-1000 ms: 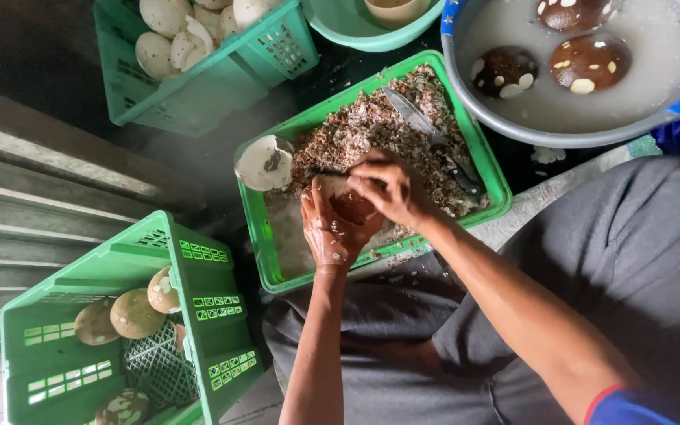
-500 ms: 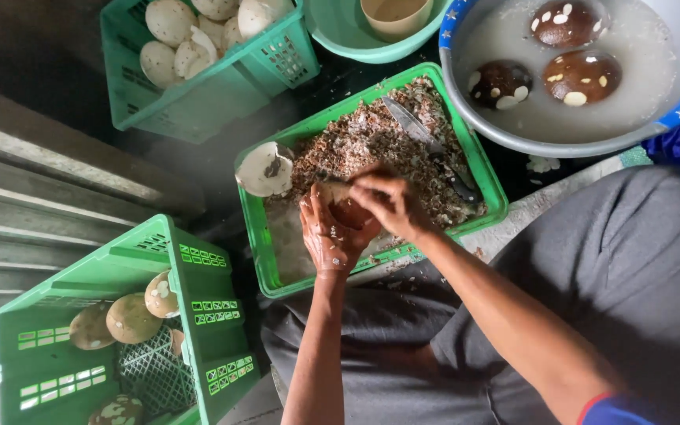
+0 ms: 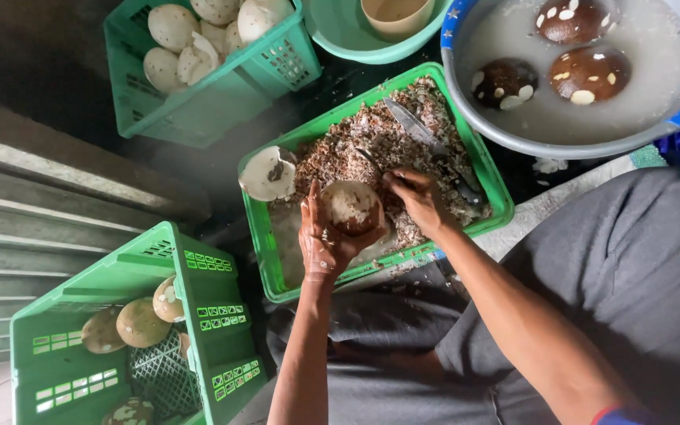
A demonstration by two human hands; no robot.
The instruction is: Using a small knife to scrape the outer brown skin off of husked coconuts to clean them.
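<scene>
The coconut [image 3: 350, 206] is sitting in the left hand [image 3: 326, 236], held over the near end of the green tray [image 3: 265, 252], its pale, partly scraped face turned up. The left fingers are curling around it from below, thumb and fingertips spread along its rim. A second ago both hands were closed together over the nut, hiding it; now the right hand [image 3: 419, 201] is drawing away to the right, so the nut is showing whole. That hand's fingers are pressed together in a loose curl, and whether they are pinching a tool or a scrap of husk I cannot tell. Judging by this, one peeling stroke is ending and the hand is resetting or reaching into the shavings [image 3: 371, 142] that fill the far half of the tray. A knife [image 3: 415, 126] is lying on those shavings, just beyond the right hand, untouched. A peeled white piece [image 3: 267, 173] is resting on the tray's left rim. Farther out, a basin [image 3: 466, 86] of cloudy water is holding brown nuts [image 3: 588, 75], and two green crates [image 3: 222, 283] are holding more nuts.
</scene>
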